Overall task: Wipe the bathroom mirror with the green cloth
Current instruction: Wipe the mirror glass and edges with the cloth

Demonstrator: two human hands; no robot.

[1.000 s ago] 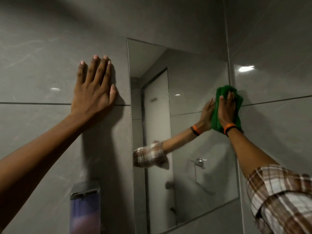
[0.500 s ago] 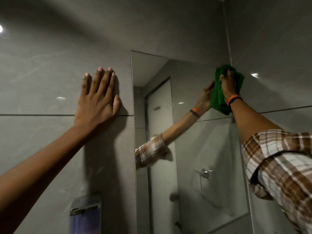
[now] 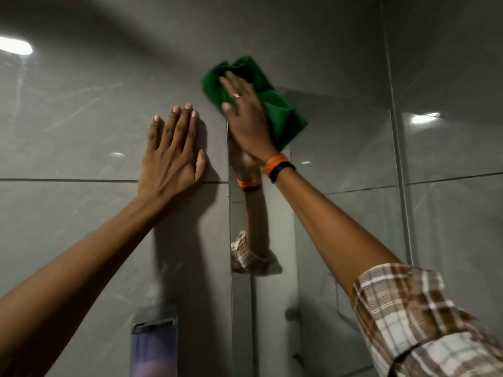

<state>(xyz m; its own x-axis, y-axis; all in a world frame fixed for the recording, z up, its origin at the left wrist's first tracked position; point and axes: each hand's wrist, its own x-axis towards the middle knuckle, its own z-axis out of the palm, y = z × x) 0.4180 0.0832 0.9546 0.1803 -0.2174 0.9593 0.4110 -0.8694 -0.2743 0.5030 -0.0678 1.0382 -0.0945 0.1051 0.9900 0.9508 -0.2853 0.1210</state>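
Note:
The wall mirror point(image 3: 345, 186) hangs on grey tiles, its left edge running down the middle of the view. My right hand point(image 3: 246, 123) presses the green cloth point(image 3: 283, 115) flat against the mirror's top left corner; part of the cloth overlaps the tile above the mirror. An orange and a black band sit on that wrist. My left hand point(image 3: 174, 156) lies flat with spread fingers on the tile just left of the mirror and holds nothing. The mirror reflects my right forearm and checked sleeve.
A side wall point(image 3: 449, 131) meets the mirror's right edge at a corner. Low on the left wall hangs a small box with a metal top point(image 3: 153, 346). Ceiling lights glare on the glossy tiles.
My right hand has swept the cloth from the mirror's right edge up and across to its top left corner. The left hand has stayed on the tile.

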